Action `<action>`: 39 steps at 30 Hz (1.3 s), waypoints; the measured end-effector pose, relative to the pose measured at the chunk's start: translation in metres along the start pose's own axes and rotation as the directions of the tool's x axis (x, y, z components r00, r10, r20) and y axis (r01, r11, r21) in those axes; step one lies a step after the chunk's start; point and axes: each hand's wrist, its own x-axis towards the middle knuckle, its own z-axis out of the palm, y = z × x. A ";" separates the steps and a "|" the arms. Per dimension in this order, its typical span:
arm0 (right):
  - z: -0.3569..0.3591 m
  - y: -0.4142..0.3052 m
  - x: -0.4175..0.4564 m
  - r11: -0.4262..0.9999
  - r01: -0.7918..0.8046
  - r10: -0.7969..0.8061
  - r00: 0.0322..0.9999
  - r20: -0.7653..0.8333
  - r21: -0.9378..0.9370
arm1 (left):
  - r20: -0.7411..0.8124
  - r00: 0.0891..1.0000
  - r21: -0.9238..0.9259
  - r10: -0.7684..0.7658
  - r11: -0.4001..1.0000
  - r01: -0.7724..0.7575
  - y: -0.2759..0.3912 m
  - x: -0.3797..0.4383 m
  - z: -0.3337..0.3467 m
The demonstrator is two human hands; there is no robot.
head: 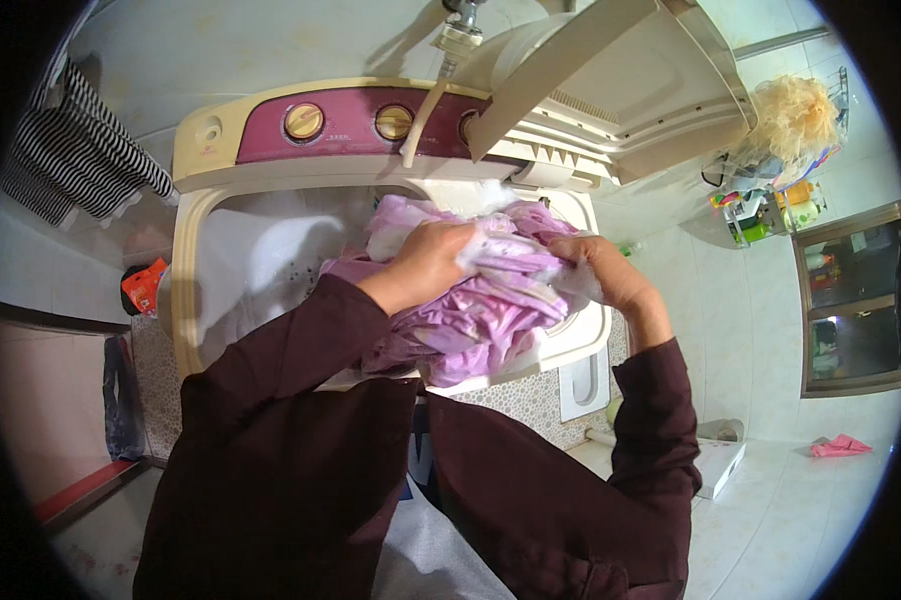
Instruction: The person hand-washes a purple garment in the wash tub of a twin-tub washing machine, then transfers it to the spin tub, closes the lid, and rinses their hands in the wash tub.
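Observation:
A heap of wet, pinkish-purple cloth (473,322) lies over the right part of a twin-tub washing machine (186,277), partly hanging over the wash tub (233,300). My left hand (432,259) grips a soapy fold near the top of the heap. On the right side, my right hand (604,270) clutches the same cloth, with white suds (574,283) on the fingers. More foam (495,193) sits on the machine's top behind the heap. The cloth hides much of the right-hand tub.
The raised lid (630,82) stands behind on the right. A control panel (349,112) with knobs runs along the back, crossed by a water hose (424,120) from a tap (462,30). Striped cloth (98,142) hangs at left. A wall rack (758,217) holds bottles.

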 end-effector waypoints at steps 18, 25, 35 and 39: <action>0.049 0.052 0.060 0.618 0.059 -0.367 0.903 -0.221 -0.784 | -0.047 0.997 0.223 -0.054 0.973 0.063 -0.063 -0.011 0.021; 0.095 -0.077 0.086 0.304 0.324 -0.558 0.823 0.108 -0.896 | -0.274 0.898 0.033 -0.345 0.929 0.367 -0.059 -0.103 0.022; 0.276 -0.024 0.208 0.223 0.348 -0.049 0.937 0.346 -0.911 | -0.369 0.483 -0.429 -0.794 0.607 0.669 -0.120 -0.180 -0.089; 0.303 0.030 0.219 0.026 0.253 0.036 0.967 0.253 -0.967 | -0.501 0.564 -0.124 -0.656 0.699 0.704 -0.120 -0.172 -0.101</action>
